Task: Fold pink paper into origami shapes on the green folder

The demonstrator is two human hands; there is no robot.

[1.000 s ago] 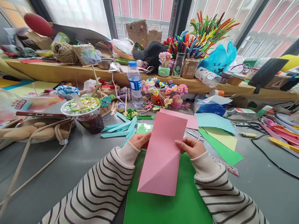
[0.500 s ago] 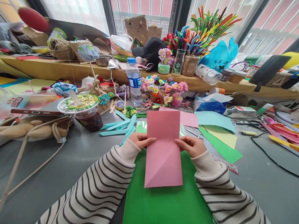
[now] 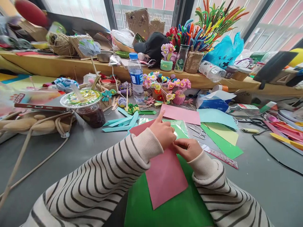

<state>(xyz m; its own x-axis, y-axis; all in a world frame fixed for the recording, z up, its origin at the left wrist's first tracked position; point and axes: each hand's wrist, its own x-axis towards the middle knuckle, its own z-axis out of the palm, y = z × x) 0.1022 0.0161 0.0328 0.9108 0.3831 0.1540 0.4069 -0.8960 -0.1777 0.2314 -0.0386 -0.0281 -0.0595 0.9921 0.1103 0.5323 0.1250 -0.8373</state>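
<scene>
A pink sheet of paper [image 3: 167,176] with faint creases lies tilted above a green folder [image 3: 139,205] that has a clear cover. My left hand [image 3: 163,130] reaches across the upper part of the sheet, its index finger stretched out and the other fingers curled at the paper's right edge. Just below and to the right, my right hand [image 3: 189,148] pinches the same edge between thumb and fingers. The fingertips of both hands are close together, and my left hand hides part of the paper.
Scissors [image 3: 200,132] and a patterned ruler [image 3: 223,157] lie to the right, near pink, blue, yellow and green sheets. Turquoise paper strips [image 3: 120,123] and a lidded drink cup [image 3: 87,110] are on the left. A water bottle [image 3: 136,78] and craft flowers stand behind.
My left hand has gone from the sheet's left edge across to its right edge. The paper has turned from upright to slanted and come lower, and more of the ruler shows.
</scene>
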